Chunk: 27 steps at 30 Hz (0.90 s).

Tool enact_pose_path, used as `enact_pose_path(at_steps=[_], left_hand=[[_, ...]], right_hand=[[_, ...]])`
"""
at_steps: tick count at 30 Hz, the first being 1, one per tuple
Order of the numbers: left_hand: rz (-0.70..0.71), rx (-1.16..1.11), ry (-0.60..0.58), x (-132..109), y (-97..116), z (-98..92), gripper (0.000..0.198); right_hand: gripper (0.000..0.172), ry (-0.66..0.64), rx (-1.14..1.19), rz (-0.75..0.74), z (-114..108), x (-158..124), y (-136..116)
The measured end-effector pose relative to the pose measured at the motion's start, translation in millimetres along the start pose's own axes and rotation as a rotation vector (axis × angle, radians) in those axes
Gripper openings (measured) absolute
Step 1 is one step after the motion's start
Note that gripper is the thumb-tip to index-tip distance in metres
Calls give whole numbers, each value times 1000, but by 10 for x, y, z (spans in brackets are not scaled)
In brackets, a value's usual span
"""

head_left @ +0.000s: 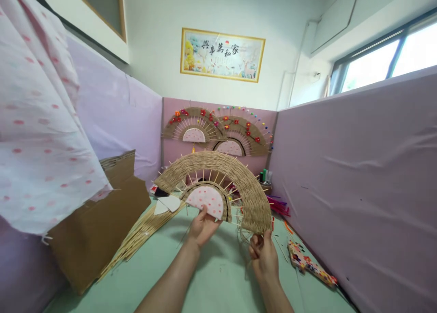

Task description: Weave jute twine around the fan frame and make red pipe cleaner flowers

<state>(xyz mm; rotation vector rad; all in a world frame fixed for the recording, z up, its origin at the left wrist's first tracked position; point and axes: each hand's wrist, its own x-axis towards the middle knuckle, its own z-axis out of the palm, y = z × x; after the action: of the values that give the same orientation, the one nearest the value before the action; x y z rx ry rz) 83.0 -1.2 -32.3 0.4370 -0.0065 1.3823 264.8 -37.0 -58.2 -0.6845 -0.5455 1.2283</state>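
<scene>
A half-round woven straw fan [218, 169] with wooden spokes and a pink dotted paper centre stands upright above the green table [218, 276]. My left hand [202, 226] holds it from below at the pink centre, fingers closed on its lower edge. My right hand [262, 254] is at the fan's lower right end, fingers pinched on loose straw strands hanging there.
Two finished fans [218, 131] with red flowers hang on the pink back wall. Cardboard sheets [99, 231] lean at the left with a bundle of straw strips [143, 235] beside them. A colourful patterned piece [309, 263] lies at the right, a pen pot [265, 179] behind. Dotted pink cloth [37, 122] hangs at the left.
</scene>
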Motion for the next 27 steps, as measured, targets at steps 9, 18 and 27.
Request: enact_pose_path(at_steps=[9,18,27], left_hand=[[-149,80,-89,-88,66,-29,27],[-103,7,11,-72,103,33,22],[-65,-13,94,6,181,-83,31]], right_hand=[[46,-76,79,35,-30,244,30],[44,24,122,-68,118,307,-22],[40,113,165,-123,334,394,-80]])
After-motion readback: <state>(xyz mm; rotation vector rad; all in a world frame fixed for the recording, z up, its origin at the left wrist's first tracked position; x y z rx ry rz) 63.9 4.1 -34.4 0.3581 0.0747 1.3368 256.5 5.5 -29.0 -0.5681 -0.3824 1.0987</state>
